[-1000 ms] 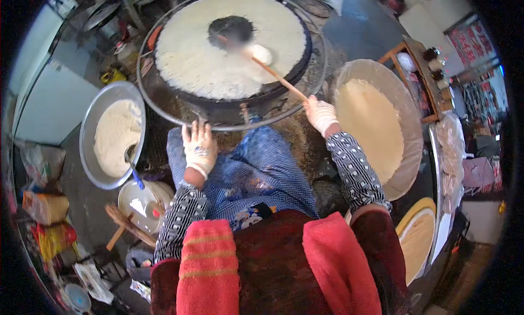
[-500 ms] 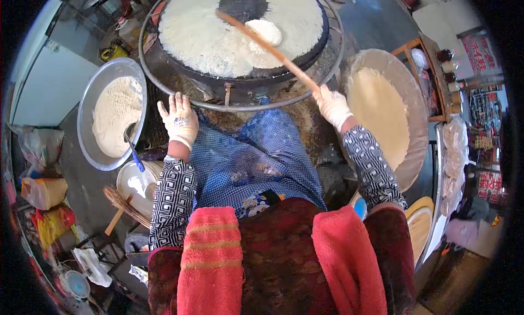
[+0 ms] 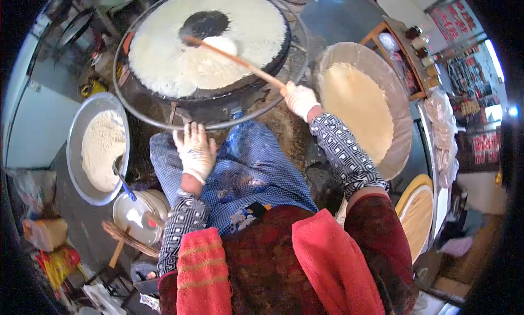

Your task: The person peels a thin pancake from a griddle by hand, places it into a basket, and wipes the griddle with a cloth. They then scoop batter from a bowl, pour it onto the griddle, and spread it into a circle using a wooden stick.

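Observation:
My right hand (image 3: 300, 101), in a white glove, is closed round the near end of a long wooden spreading stick (image 3: 240, 62). The stick slants across a round griddle (image 3: 229, 95), its far end by a dark, bare patch at the middle. Pale batter (image 3: 158, 47) coats most of the griddle, and a whiter lump of dough (image 3: 221, 45) lies against the stick. My left hand (image 3: 196, 155), gloved too, has its fingers stretched out, touching the metal ring (image 3: 218, 126) around the griddle. It holds nothing.
Left stands a metal basin (image 3: 73, 146) of pale flour-like stuff with a blue-handled scoop (image 3: 128, 190); a white bucket (image 3: 126, 212) and a brush (image 3: 128, 237) are below. Right is a plastic-lined basket (image 3: 401, 151) with a tan sheet. A wooden shelf (image 3: 401, 36) with jars stands behind it.
The view has turned, so the griddle sits further left in it. My left hand has moved right along the ring. My right hand still grips the stick against the dough.

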Motion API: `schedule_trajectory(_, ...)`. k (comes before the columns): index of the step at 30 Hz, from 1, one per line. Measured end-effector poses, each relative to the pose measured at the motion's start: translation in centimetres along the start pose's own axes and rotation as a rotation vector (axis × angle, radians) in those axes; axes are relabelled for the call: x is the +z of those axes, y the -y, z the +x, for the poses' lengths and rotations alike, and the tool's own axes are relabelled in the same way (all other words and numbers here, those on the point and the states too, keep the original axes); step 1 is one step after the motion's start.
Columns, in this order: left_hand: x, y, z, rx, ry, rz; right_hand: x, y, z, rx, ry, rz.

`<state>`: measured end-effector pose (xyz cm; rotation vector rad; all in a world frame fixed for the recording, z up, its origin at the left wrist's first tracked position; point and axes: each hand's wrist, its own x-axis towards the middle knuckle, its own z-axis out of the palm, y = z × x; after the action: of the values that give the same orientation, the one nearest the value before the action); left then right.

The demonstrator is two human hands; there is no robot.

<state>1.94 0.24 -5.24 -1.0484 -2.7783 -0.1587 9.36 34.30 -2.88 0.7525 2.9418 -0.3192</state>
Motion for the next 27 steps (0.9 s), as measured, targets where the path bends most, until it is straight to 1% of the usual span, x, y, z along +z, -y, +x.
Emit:
schedule_trajectory(1,1.0,-0.3,-0.7,-0.013,-0.019,0.028,0.2,0.0,0.8,-0.031,-0.031,0.016)
schedule_trajectory(3,1.3,0.7,-1.1,-0.012,0.018,0.051,-0.7,1.5,0.5,-0.172,-0.073,-0.05)
schedule_trajectory(5,1.9,1.7,-1.2,-0.013,0.014,0.101,-0.6,1.5,0.0,-0.228,-0.039,-0.041)
schedule_trajectory(6,2.2,2.1,-1.3,-0.024,-0.022,0.088,-0.3,1.0,0.4,-0.219,-0.017,-0.141)
schedule_trajectory(8,2.2,2.7,-1.3,-0.048,-0.032,0.094,1.2,-1.6,2.7,-0.129,-0.056,-0.184)
schedule_trajectory(9,2.0,3.0,-1.1,-0.064,-0.037,0.075,0.6,-1.3,3.2,-0.065,-0.06,-0.21)
schedule_trajectory(10,1.8,3.2,-1.2,-0.062,-0.105,0.064,0.7,-1.3,3.8,-0.094,-0.094,-0.193)
schedule_trajectory(11,2.5,3.9,-1.2,-0.028,-0.231,0.043,-1.3,0.7,2.6,-0.127,-0.065,-0.1)
schedule_trajectory(12,0.4,4.0,-0.4,-0.073,-0.183,-0.124,0.7,-1.7,3.4,-0.312,-0.075,-0.055)
schedule_trajectory(13,-0.2,4.2,-0.3,-0.144,-0.237,-0.115,-2.3,2.5,1.2,-0.174,-0.005,0.009)
schedule_trajectory(14,-0.6,4.9,-0.6,-0.171,-0.281,-0.213,-1.3,2.2,2.0,-0.134,0.027,-0.127)
schedule_trajectory(15,-0.1,5.5,-0.4,-0.21,-0.236,-0.132,-0.3,1.8,2.7,-0.1,0.065,-0.265)
schedule_trajectory(16,-0.6,6.2,-0.2,-0.186,-0.24,-0.127,4.2,-4.4,5.6,-0.579,-0.264,-0.239)
schedule_trajectory(17,-2.7,6.6,0.3,-0.266,0.034,-0.189,4.9,-7.0,7.8,-0.493,-0.226,-0.224)
schedule_trajectory(18,-1.0,7.3,0.2,-0.275,-0.092,-0.115,5.6,-9.4,10.1,-0.406,-0.19,-0.212)
schedule_trajectory(19,1.9,8.0,-0.3,-0.261,-0.199,-0.059,-1.0,1.4,5.0,-0.134,-0.019,-0.225)
schedule_trajectory(20,2.3,8.2,-0.1,-0.286,-0.191,-0.038,-1.5,2.2,5.3,-0.189,-0.053,-0.203)
schedule_trajectory(21,2.5,8.8,0.0,-0.297,-0.185,-0.022,-1.0,1.3,5.1,-0.228,-0.091,-0.18)
schedule_trajectory(22,0.9,9.3,0.1,-0.284,-0.103,0.026,0.3,-0.1,5.9,-0.285,-0.136,-0.159)
schedule_trajectory(23,2.1,10.0,0.7,-0.309,-0.106,0.025,2.2,-1.4,6.8,-0.344,-0.181,-0.141)
schedule_trajectory(24,2.6,11.1,1.2,-0.318,-0.105,0.036,3.2,-2.5,7.5,-0.326,-0.143,-0.224)
schedule_trajectory(25,3.0,11.4,1.5,-0.333,-0.097,0.031,4.6,-4.0,8.2,-0.293,-0.244,-0.165)
schedule_trajectory(27,0.4,12.5,2.2,-0.377,0.014,0.083,1.7,-1.3,7.1,-0.183,-0.182,-0.107)
